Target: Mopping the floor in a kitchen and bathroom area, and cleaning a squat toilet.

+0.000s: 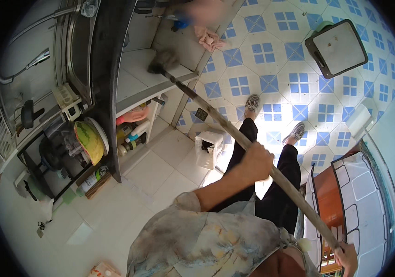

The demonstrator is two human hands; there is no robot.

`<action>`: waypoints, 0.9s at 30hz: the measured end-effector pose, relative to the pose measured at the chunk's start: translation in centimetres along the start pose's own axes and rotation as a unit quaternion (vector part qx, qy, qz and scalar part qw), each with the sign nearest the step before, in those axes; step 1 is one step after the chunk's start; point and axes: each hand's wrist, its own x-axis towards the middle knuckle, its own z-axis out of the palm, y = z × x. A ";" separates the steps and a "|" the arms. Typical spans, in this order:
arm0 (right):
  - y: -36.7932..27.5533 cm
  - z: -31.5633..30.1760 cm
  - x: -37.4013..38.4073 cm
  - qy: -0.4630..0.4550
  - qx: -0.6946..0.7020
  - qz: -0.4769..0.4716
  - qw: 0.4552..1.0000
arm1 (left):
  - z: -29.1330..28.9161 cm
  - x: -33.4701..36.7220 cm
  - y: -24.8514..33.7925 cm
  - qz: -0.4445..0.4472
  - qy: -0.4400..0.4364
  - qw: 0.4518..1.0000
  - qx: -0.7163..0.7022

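A long wooden pole point(225, 124) slants across the view from lower right to upper left. My left hand point(257, 161) is closed round its middle, in front of my legs. Farther down, near the lower right edge, my right hand point(346, 259) grips the lower end. The pole's far end carries a dark, fuzzy head point(163, 61), smeared by motion, so its exact kind cannot be made out. That head is over the white tiled ledge point(135, 76) below the dark counter edge.
A cut watermelon point(89, 141) stands by the counter at left. Below the ledge, bottles point(128, 145) fill a shelf; a white stool point(210, 148) stands near my feet. A pink cloth point(209, 39) lies farther off, and a dark-rimmed bin point(345, 48) stands on the patterned floor point(271, 83).
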 end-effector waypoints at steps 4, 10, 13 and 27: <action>12.2 2.5 -0.4 0.137 -0.015 -0.282 0.950 | 0.6 0.9 3.7 0.018 0.001 0.998 -0.066; -8.1 2.5 7.9 -0.010 -0.004 0.021 1.000 | 3.6 3.3 -10.6 -0.012 -0.046 0.998 -0.039; -16.0 3.7 13.3 -0.002 0.017 0.038 0.999 | 3.6 3.7 -19.7 -0.018 -0.056 0.998 0.034; -25.2 2.8 19.2 0.031 -0.027 -0.049 0.998 | -1.7 4.4 -28.7 -0.067 -0.002 0.993 0.097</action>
